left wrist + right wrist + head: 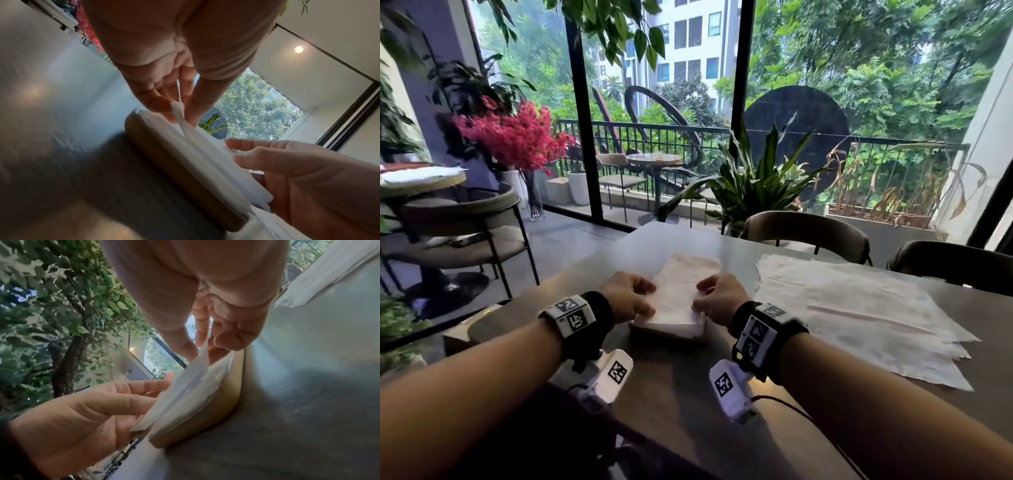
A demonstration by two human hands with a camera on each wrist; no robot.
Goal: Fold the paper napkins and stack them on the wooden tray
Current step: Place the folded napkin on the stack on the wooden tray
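A folded white napkin (677, 291) lies lengthwise over the stack of folded napkins (674, 323) on the wooden tray (664, 335). My left hand (650, 298) pinches the napkin's left edge between thumb and fingers, shown close up in the left wrist view (179, 110). On the opposite edge my right hand (698, 298) pinches the same napkin (193, 374), thumb against fingers (205, 345). The tray's brown side wall (174, 170) shows under the white stack (222, 162). The napkin's far end reaches past the tray over the table.
A spread pile of unfolded white napkins (859, 308) covers the grey table (688, 394) to the right of the tray. Two chairs (808, 233) stand at the far side. A potted plant (753, 185) is behind them. The table's left edge runs close to my left wrist.
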